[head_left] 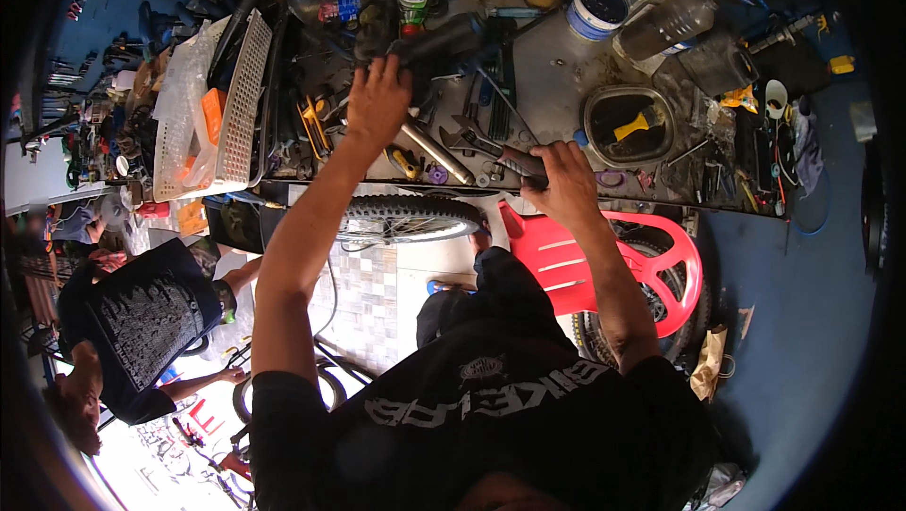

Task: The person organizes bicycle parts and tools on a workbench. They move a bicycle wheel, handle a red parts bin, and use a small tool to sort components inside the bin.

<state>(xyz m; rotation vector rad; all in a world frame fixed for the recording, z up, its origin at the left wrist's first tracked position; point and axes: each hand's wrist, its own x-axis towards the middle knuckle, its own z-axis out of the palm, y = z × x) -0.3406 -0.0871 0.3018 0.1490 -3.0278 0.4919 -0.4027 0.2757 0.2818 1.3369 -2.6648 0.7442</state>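
My right hand (562,181) is wrapped around the handle of an adjustable wrench (469,136), whose metal jaws point left over the workbench. My left hand (380,100) reaches to the back of the bench, its fingers curled at a dark, bulky part (439,44); what they hold is hidden. A silver metal tube (439,154) slants out from beside my left wrist toward the bench's front edge. Between the hands lie dark hand tools, and a yellow-handled tool (406,164) rests beside the tube.
Left on the bench is a white perforated basket (247,100). An oval basin (590,124) with a yellow brush, a blue-white tub (597,7) and bottles stand right. Below are a bicycle wheel (406,218) and red plastic chair (552,261). Another person (142,322) is at the left.
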